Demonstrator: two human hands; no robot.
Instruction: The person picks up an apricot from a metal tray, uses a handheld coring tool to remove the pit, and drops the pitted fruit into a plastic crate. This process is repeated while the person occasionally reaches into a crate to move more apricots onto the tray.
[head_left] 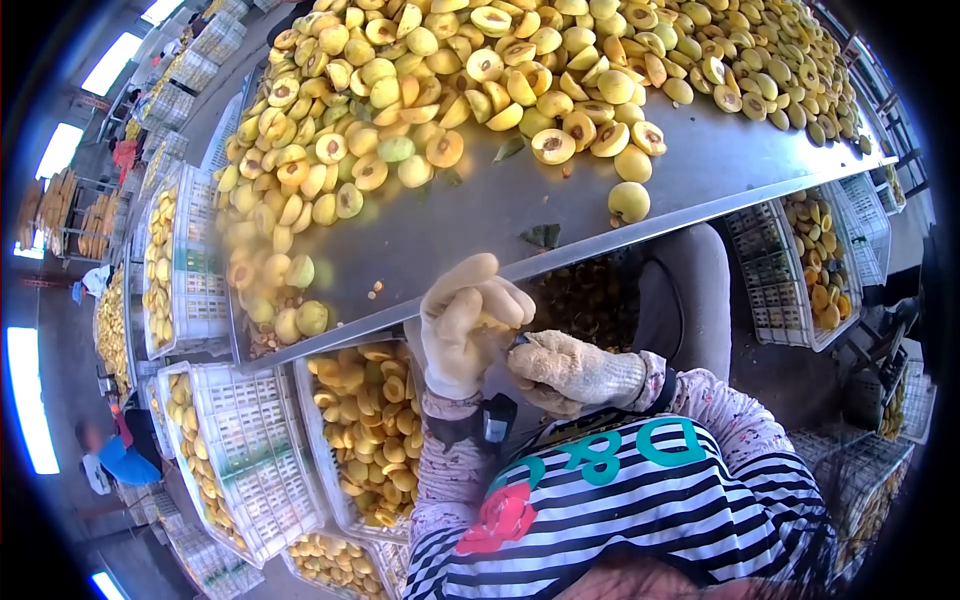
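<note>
Both my hands wear pale work gloves and meet just below the near edge of a metal table point(450, 235). My left hand point(465, 325) is closed with its fingers curled; a hint of yellow shows at the fingertips, but what it grips is mostly hidden. My right hand point(580, 372), in a rougher fabric glove, is closed beside it. A small dark-tipped tool point(519, 341) pokes out between its thumb and fingers. Across the table lies a large heap of yellow apricots point(480, 65), many halved with brown centres. One whole apricot point(629, 202) rests near the edge.
White plastic crates of fruit stand to my left, including a crate point(260, 460) and another beside my arm with apricot halves point(365, 430). A further crate point(795, 265) stands at right. My knee point(690, 290) is under the table edge. A person point(128, 455) is far left.
</note>
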